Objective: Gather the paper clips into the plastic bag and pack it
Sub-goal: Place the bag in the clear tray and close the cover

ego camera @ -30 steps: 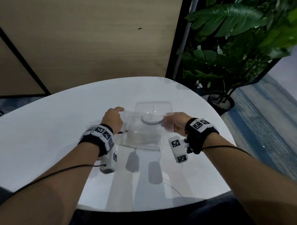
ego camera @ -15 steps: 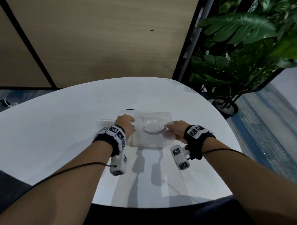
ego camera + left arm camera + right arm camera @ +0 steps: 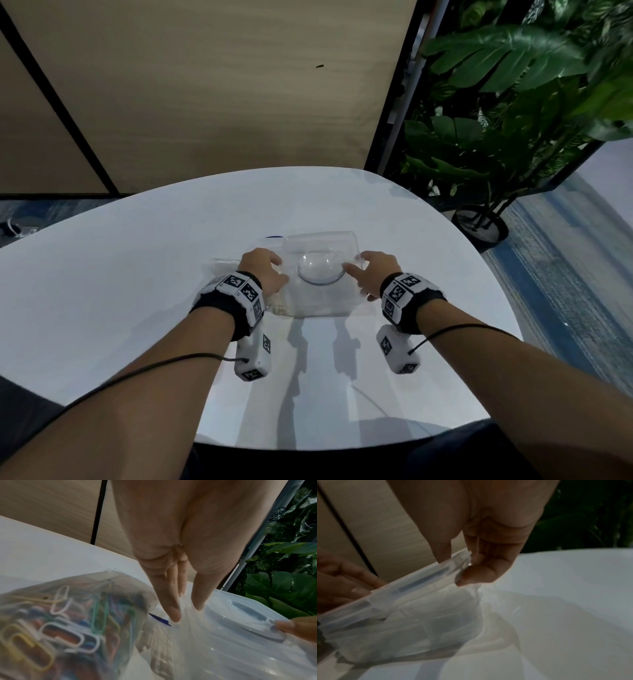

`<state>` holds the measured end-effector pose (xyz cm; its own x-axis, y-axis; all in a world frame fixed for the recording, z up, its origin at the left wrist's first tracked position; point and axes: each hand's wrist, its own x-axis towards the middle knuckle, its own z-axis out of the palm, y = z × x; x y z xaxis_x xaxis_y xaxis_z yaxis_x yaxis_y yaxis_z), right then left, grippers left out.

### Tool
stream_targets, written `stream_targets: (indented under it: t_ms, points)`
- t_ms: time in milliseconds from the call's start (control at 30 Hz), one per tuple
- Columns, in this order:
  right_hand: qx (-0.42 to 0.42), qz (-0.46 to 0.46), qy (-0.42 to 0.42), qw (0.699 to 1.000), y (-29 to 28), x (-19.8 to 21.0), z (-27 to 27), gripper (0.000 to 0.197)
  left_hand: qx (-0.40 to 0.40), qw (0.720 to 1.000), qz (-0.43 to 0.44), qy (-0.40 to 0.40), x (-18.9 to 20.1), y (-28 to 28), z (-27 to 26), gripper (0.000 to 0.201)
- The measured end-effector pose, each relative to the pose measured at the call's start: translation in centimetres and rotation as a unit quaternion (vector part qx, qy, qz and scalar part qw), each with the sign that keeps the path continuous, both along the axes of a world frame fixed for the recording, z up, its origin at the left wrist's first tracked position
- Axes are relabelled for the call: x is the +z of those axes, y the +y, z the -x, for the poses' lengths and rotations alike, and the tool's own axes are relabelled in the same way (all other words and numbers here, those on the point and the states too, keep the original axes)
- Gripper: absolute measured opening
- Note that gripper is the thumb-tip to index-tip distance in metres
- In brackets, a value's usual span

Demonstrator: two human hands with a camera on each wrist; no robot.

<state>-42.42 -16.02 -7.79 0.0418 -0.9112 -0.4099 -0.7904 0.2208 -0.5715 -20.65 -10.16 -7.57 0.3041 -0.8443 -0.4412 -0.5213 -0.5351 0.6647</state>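
White, smooth and round-edged, the table (image 3: 137,291) carries a clear box (image 3: 322,298) near its middle; all places below are given relative to this box. Behind it stands a wood-grain wall (image 3: 205,85) crossed by black strips; behind and to its right, a leafy plant (image 3: 513,102) in a dark pot on blue-striped carpet (image 3: 565,274).

The box is translucent, rectangular, with a lid (image 3: 322,253) bearing a round domed recess. Against its left side lies the bag (image 3: 77,615), thin, crinkled clear film, filled with coloured wire clips (image 3: 56,626) in yellow, white, green, blue and red.

The left hand (image 3: 262,274) is at the box's left edge, fingers (image 3: 171,609) extended and nearly straight, tips pressing where the bag's film meets the lid, grasping nothing. The right hand (image 3: 375,274) is at the box's right edge, thumb and curled fingers (image 3: 481,573) pinching the lid's rim.
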Motion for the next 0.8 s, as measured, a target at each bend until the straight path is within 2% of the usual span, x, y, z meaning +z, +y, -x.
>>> stream_targets:
  t_ms: [67,100,167,200,267,367,433,567,667,800]
  points:
    - [0.074,0.045,0.144,0.986,-0.4,0.0,0.1,0.063,0.001,1.000,-0.008,-0.006,0.2,-0.1,0.1,0.040]
    - [0.093,0.048,0.188,0.977,-0.3,-0.1,0.1,0.061,0.002,1.000,-0.018,-0.012,0.4,-0.1,0.3,0.040]
    - [0.097,0.041,0.203,0.974,-0.2,-0.5,-0.2,0.048,0.007,0.999,-0.024,-0.037,0.8,-0.3,0.5,0.026]
    - [0.096,0.040,0.187,0.977,-0.3,-0.8,-0.3,0.043,0.006,0.998,-0.027,-0.051,1.0,-0.3,0.6,0.023]
    - [0.074,0.035,0.127,0.989,-0.6,-1.0,-0.5,0.044,0.002,0.997,-0.046,-0.066,1.1,-0.6,0.5,0.032]
    - [-0.048,0.022,0.013,0.999,-0.9,-0.4,0.0,0.047,0.012,0.997,-0.059,-0.041,1.1,-1.0,0.4,0.019]
    - [-0.105,-0.016,-0.064,0.992,-1.0,-0.2,0.7,0.035,0.023,0.998,-0.050,-0.041,0.7,-1.1,-0.1,0.015]
    - [-0.143,-0.106,-0.173,0.969,-1.0,0.2,1.6,0.021,0.030,0.997,-0.045,-0.054,0.3,-1.0,-0.4,0.013]
    - [-0.119,-0.117,-0.144,0.975,-1.7,0.8,1.4,0.014,0.026,0.995,-0.024,-0.093,0.5,-1.4,0.2,0.013]
    - [-0.112,-0.106,-0.093,0.984,-1.7,1.5,0.8,0.016,0.016,0.989,-0.010,-0.149,0.7,-1.5,1.2,0.024]
